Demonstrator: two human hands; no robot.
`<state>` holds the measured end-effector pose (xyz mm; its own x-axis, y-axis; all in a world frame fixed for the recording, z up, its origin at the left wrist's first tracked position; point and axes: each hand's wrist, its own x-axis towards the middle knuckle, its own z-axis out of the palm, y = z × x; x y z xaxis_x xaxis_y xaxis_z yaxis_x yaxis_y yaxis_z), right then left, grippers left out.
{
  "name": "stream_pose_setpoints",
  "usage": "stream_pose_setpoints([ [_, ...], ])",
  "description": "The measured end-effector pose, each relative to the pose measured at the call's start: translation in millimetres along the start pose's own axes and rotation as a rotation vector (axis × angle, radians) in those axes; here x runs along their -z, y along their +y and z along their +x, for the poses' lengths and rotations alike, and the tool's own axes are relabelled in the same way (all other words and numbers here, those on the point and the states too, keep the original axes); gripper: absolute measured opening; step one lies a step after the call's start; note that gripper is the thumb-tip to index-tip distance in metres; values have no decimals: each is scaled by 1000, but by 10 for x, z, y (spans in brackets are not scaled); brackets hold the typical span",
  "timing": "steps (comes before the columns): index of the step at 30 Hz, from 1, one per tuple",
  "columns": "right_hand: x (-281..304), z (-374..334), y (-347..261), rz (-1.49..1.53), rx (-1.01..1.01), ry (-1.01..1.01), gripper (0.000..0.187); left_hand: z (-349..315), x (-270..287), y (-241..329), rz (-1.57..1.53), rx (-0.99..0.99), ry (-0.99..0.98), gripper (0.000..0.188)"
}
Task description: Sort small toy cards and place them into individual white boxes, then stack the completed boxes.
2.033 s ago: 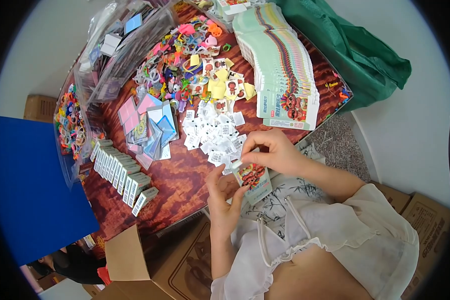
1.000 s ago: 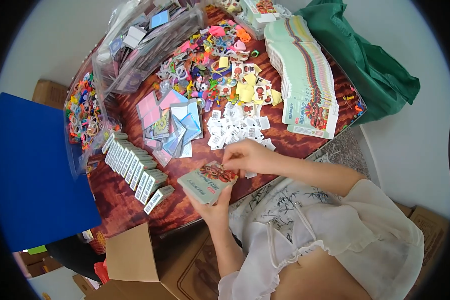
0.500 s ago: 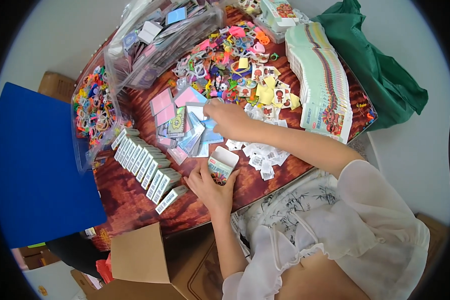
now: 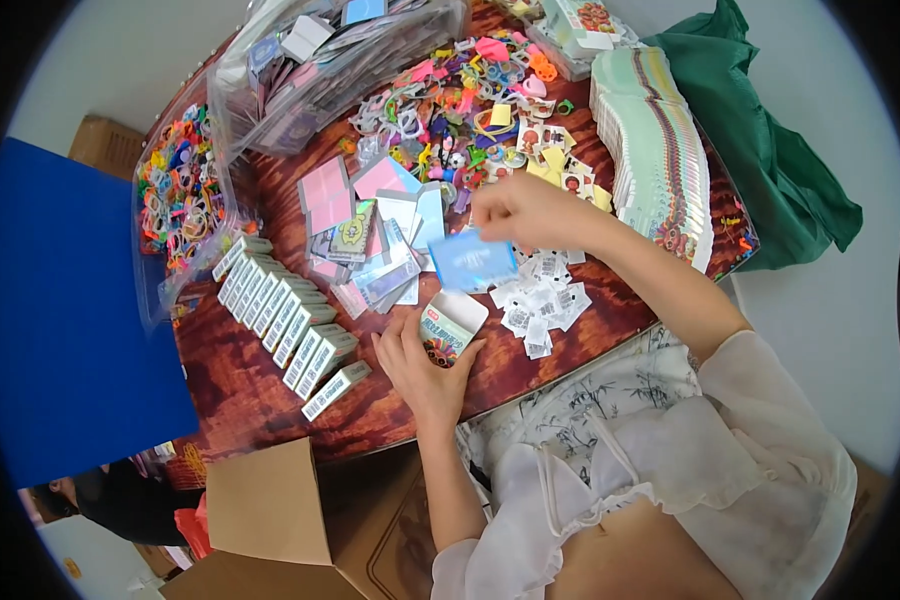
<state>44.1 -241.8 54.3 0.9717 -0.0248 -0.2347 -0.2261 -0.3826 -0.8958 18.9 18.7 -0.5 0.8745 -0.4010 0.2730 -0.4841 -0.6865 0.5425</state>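
My left hand (image 4: pixel 428 375) is closed around a small green printed box (image 4: pixel 447 330) near the table's front edge, thumb on one side and fingers on the other. Its white top flap stands up, away from me. Above and just beyond that flap, my right hand (image 4: pixel 515 212) pinches a blue card (image 4: pixel 473 262) by its upper edge. The card is slightly blurred. To the left of it lies a loose heap of pink, blue and silvery cards (image 4: pixel 327 198). Small white printed packets (image 4: pixel 540 305) are piled to the right of the box.
Filled boxes stand in a leaning row (image 4: pixel 288 312) at left. Colourful trinkets (image 4: pixel 450 110) spread across the back, near a clear bin of cards (image 4: pixel 340 75). Flattened green cartons (image 4: pixel 655 160) are stacked at right. An open cardboard box (image 4: pixel 270 500) sits below the table edge.
My right hand has lifted a blue card from the heap and moved it right and toward me, nearer the box. My left hand keeps its hold on the box.
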Motion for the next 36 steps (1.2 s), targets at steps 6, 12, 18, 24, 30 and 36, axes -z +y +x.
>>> stream_pose_setpoints([
  [6,-276,-164,189,-208,258,-127,11,18,22,17,-32,-88,-43,83],
  [12,-885,-345,156,2,165,-53,29,-40,-4,83,-64,-114,-47,81],
  [18,-687,-311,207,130,224,72,15,-56,-27,37,-40,-38,-15,79],
  [24,-177,235,538,-670,491,574,22,3,-52,76,11,-1,-69,79],
  [30,-98,309,614,-786,556,506,21,1,-77,70,57,-60,-11,78],
  [36,-152,207,530,-651,472,432,12,11,-68,80,57,-46,-27,78],
])
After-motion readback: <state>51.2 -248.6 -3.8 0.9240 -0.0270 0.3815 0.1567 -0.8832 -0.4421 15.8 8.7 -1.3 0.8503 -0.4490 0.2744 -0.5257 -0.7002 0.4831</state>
